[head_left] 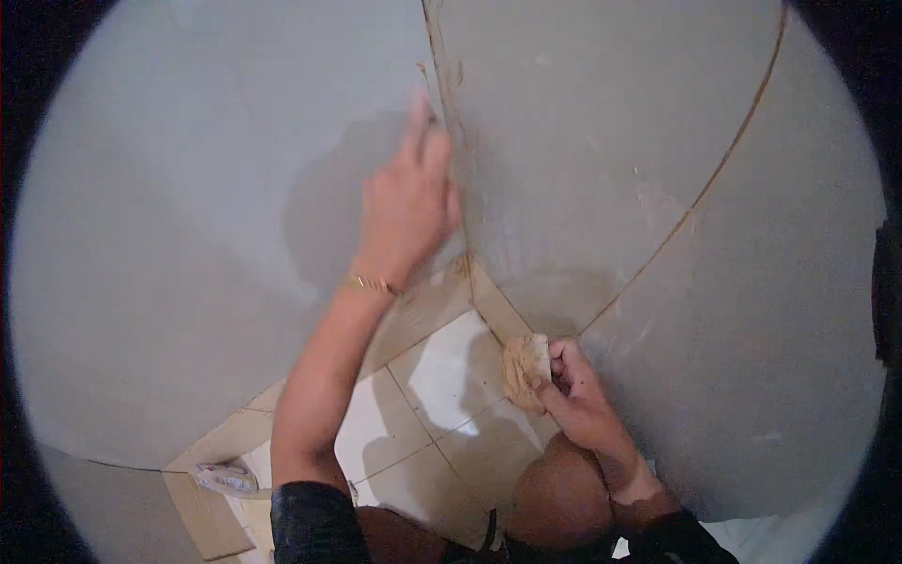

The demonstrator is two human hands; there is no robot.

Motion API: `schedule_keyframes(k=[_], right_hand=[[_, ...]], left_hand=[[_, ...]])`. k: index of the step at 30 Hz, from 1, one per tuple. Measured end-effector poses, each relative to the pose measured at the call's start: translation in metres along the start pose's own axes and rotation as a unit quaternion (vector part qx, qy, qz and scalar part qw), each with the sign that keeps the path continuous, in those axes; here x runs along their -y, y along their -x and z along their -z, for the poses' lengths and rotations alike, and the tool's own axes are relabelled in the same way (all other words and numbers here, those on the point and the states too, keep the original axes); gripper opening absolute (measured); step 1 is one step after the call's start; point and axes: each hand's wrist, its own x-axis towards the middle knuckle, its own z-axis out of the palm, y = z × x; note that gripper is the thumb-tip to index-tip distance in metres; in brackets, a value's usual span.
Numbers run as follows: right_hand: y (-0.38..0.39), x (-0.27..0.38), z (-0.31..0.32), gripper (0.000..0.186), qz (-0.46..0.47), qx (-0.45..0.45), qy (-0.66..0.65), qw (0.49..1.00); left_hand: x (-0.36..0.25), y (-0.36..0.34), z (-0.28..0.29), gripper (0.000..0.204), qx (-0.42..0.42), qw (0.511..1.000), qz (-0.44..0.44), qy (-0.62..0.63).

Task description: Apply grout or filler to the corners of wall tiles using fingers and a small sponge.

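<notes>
My left hand (pixel 412 193) reaches up to the corner where two grey walls meet. Its fingers are blurred but appear stretched out along the corner seam (pixel 434 47). Nothing is plainly visible in them. Brown smears (pixel 458 75) mark the wall beside the seam. Lower and to the right, my right hand (pixel 578 399) is closed on a pale flat piece bearing a lump of tan putty (pixel 522 371), held above the floor. Thumb and fingers grip its right edge. What the flat piece is made of cannot be told.
Tan skirting (pixel 413 310) runs along the foot of both walls. White floor tiles (pixel 385 414) lie below, between the walls and my bent knee (pixel 564 484). A clear plastic object (pixel 225 477) is by the skirting at lower left. A brown line (pixel 719 174) crosses the right wall.
</notes>
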Motion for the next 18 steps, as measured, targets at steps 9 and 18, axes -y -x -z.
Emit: schedule_keyframes(k=[9,18], right_hand=[[0.001,-0.014,0.006,0.023,0.04,-0.007,-0.028,0.999],[0.004,-0.006,-0.001,0.019,0.028,0.011,-0.052,0.998]], left_hand=[[-0.008,0.057,-0.087,0.012,0.14,0.989,0.036,-0.01],[0.013,0.148,-0.159,0.028,0.252,0.968,0.004,0.01]])
